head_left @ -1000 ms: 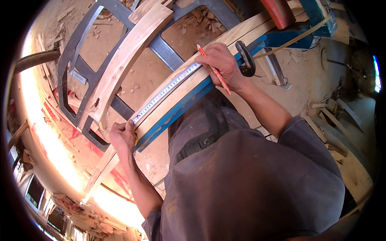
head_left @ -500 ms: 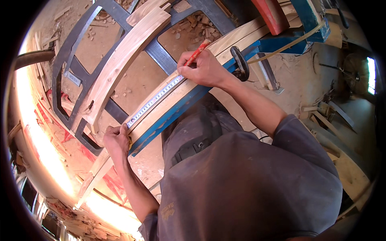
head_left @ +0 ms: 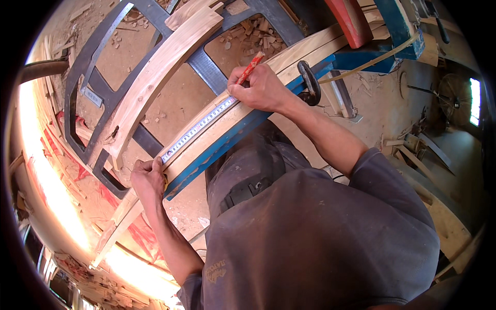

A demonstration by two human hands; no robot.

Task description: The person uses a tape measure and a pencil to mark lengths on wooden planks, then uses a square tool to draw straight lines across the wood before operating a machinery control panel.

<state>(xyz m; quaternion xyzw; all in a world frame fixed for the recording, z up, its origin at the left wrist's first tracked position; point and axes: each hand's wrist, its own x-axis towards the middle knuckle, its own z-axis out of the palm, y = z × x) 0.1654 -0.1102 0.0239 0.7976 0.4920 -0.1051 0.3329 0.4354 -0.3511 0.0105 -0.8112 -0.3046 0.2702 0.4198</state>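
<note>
Right fingers grip red pencil by tape measure; left fingers at lower end (tape lying along pale wood).

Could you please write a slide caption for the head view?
Left hand holding a tape measure along pale wood, right hand gripping a red pencil.

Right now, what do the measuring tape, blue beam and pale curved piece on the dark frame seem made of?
Measuring tape: probably thin coated metal, judging by its smooth, pale printed strip.
Blue beam: likely painted metal, its coat worn brownish in patches; wood is possible.
Curved piece: wood, apparently unvarnished, with visible grain.
</note>
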